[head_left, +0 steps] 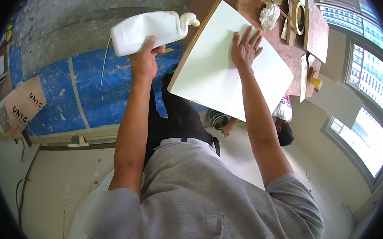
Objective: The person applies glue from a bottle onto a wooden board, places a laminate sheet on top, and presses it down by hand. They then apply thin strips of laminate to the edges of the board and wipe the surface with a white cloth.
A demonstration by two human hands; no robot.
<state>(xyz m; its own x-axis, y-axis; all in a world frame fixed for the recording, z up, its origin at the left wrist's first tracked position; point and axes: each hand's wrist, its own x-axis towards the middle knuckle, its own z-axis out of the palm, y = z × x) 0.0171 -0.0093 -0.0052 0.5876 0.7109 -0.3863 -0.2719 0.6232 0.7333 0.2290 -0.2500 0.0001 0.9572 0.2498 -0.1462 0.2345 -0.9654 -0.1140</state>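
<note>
My left hand (145,63) is wrapped round a white plastic glue bottle (146,29), which lies on its side in the air. Its crusted nozzle points right, close to the edge of a white board (223,69). On the board's face rests my right hand (246,50), flat with fingers spread and a ring on one finger. The board has a brown raw edge on its left side and overlaps a brown worktable (283,48).
Rolls of tape (299,17), a crumpled white cloth (269,16) and wood strips lie on the worktable. Another person (283,118) is low down beyond my right forearm, near a dark round container (217,118). Blue sheeting (93,90) covers the floor at left.
</note>
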